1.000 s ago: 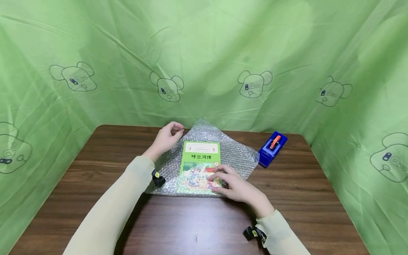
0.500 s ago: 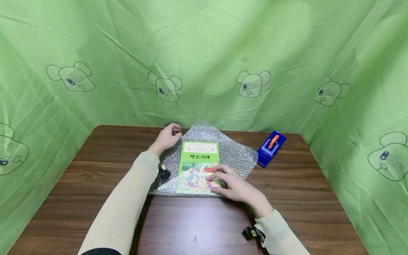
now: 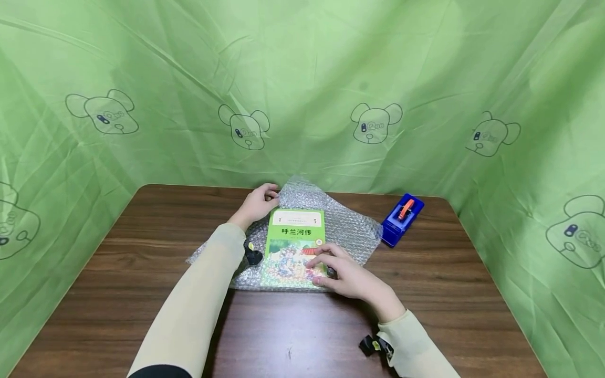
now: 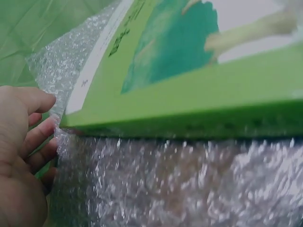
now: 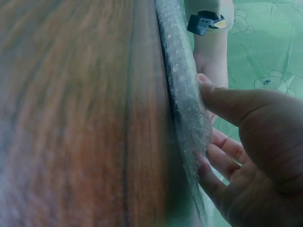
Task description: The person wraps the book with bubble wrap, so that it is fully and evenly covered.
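Note:
A green-covered book (image 3: 296,231) with a colourful picture lies face up on a sheet of bubble wrap (image 3: 352,226). My left hand (image 3: 257,205) is at the book's far left corner, its fingers loosely bent. In the left wrist view its fingertips (image 4: 49,125) meet the bubble wrap right beside that corner. My right hand (image 3: 347,273) rests over the book's lower right part with fingers spread. From the right wrist view, the right thumb (image 5: 208,87) and fingers lie along the near edge of the wrap. My left forearm covers part of the wrap's left side.
A blue tape dispenser (image 3: 402,220) with an orange part stands at the right, touching or close to the wrap's right corner. Green cloth (image 3: 302,79) with bear drawings hangs behind the brown wooden table (image 3: 425,294) and at both sides.
My left hand and forearm have shifted right, closer to the book's far left corner. A left corner of the wrap now shows beyond the forearm. My right hand stays in place.

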